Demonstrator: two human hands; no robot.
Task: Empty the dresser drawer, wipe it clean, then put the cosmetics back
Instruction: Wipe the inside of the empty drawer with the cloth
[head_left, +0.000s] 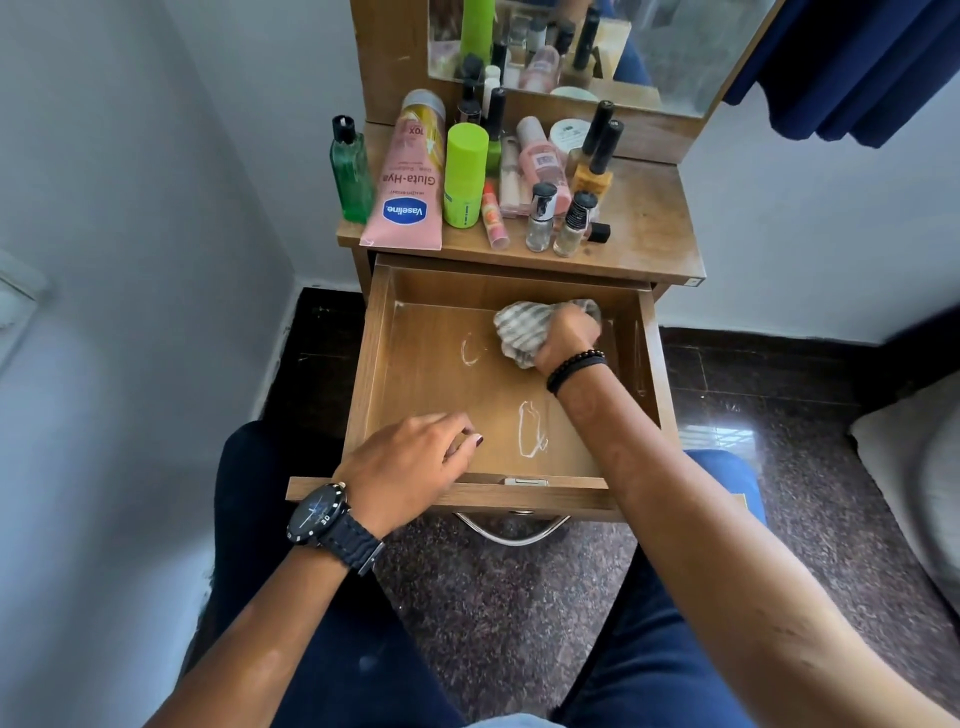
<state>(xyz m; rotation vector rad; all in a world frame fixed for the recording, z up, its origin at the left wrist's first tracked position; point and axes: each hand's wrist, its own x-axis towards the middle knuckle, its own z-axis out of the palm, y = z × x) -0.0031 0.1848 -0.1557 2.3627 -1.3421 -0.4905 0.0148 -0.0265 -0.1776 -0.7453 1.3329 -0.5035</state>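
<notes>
The wooden dresser drawer (374, 364) stands pulled out with nothing stored in it; white smears (531, 429) mark its floor. My right hand (567, 332) grips a bunched striped grey cloth (519, 328) against the drawer floor at the back right. My left hand (410, 467) rests over the drawer's front edge on the left, fingers loosely bent, holding nothing. The cosmetics crowd the dresser top: a pink Vaseline tube (408, 182), a lime-green bottle (464, 174), a green clear bottle (350, 171), nail polish bottles (540, 215) and others.
A mirror (597, 47) rises behind the dresser top. A metal handle (511, 535) hangs under the drawer front. White walls flank the dresser, a blue curtain (852, 67) hangs at upper right, and a pale cushion (914, 478) lies at right. My knees sit below the drawer.
</notes>
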